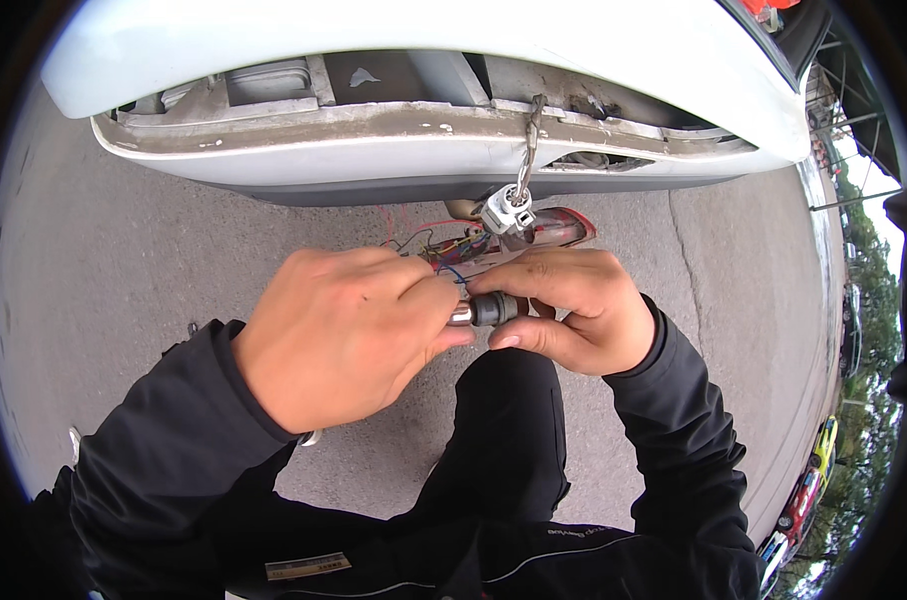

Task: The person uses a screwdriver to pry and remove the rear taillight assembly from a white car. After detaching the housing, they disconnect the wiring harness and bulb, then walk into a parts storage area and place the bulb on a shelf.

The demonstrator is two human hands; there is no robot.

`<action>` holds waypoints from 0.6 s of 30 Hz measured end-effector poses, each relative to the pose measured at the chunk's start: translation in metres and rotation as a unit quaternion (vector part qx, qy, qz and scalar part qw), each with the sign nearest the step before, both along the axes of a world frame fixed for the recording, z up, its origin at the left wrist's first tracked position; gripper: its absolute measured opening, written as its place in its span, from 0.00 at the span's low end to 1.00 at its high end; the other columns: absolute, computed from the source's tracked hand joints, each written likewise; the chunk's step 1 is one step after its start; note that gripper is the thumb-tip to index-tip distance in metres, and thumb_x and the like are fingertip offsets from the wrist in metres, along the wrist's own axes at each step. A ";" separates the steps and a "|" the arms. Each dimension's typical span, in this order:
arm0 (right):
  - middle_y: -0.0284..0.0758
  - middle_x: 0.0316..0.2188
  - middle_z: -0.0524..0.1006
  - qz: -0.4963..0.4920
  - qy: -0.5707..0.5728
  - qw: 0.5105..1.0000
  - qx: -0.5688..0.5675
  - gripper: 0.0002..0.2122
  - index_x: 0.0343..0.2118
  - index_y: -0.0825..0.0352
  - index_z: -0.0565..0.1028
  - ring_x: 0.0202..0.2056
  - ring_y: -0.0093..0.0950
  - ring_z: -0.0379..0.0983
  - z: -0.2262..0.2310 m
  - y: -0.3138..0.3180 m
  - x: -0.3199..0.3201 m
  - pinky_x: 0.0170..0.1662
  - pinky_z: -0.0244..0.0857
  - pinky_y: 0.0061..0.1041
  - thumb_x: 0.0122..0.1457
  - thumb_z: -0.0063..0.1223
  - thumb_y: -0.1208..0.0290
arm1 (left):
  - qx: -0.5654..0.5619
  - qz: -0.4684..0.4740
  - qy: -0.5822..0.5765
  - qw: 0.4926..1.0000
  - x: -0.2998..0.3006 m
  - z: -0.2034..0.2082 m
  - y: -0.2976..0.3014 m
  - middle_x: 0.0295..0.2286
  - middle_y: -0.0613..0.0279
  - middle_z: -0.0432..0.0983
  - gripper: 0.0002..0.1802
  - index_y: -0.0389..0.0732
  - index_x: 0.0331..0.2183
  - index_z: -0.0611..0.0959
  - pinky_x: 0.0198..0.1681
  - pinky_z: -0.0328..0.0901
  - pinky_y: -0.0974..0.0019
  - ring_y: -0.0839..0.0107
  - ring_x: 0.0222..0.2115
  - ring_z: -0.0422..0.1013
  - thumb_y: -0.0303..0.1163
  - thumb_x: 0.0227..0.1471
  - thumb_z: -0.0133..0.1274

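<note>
Both my hands meet at the centre of the view, above the paved ground (pixel 754 290), with a dark grey cylindrical fitting (pixel 491 309) between them. My left grip (pixel 349 325), seen from the back of the hand, is closed with bent fingers on the fitting's bright metallic end. My right grip (pixel 579 305) pinches the ribbed grey body, forefinger above and thumb below; its remaining fingers curl behind. A blue wire (pixel 456 272) loops just beyond my fingertips. Farther out, a white multi-pin connector (pixel 509 210) hangs on a cable (pixel 532 140) from the recessed panel of a white vehicle (pixel 424 30). Beyond my hands and partly hidden by the connector lies a red-and-clear lamp unit (pixel 571 228), with thin multicoloured wires (pixel 461 243) beside it. My black-trousered knee (pixel 509 400) stands below the fitting, and black sleeves (pixel 679 400) cover both forearms. Parked cars (pixel 802 500) line the far right margin.
</note>
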State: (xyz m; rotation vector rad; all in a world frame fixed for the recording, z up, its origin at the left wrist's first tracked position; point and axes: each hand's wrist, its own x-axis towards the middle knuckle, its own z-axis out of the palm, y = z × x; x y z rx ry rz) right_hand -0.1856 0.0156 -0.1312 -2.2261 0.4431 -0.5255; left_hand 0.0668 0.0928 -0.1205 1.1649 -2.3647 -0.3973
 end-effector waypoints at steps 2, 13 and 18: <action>0.45 0.34 0.82 -0.001 -0.006 0.999 -0.049 0.20 0.43 0.73 0.79 0.30 0.41 0.79 -0.002 0.002 0.002 0.35 0.72 0.31 0.51 0.70 0.66 | -0.042 0.025 -0.007 0.999 -0.005 -0.003 0.002 0.23 0.63 0.73 0.14 0.40 0.31 0.78 0.23 0.68 0.61 0.62 0.24 0.73 0.38 0.49 0.63; 0.41 0.35 0.83 -0.023 0.015 0.999 -0.017 0.19 0.45 0.73 0.79 0.37 0.35 0.81 0.023 0.004 -0.005 0.41 0.74 0.30 0.61 0.60 0.60 | -0.012 0.019 0.062 0.998 0.022 0.027 -0.004 0.25 0.55 0.76 0.13 0.37 0.35 0.81 0.27 0.68 0.60 0.58 0.26 0.74 0.32 0.49 0.65; 0.40 0.28 0.77 -0.054 -0.036 0.997 0.035 0.15 0.48 0.71 0.77 0.33 0.37 0.72 -0.013 0.018 0.001 0.40 0.67 0.35 0.60 0.60 0.69 | 0.235 -0.026 0.296 0.926 0.021 0.010 0.008 0.29 0.59 0.80 0.13 0.39 0.39 0.84 0.30 0.69 0.65 0.66 0.28 0.77 0.30 0.51 0.65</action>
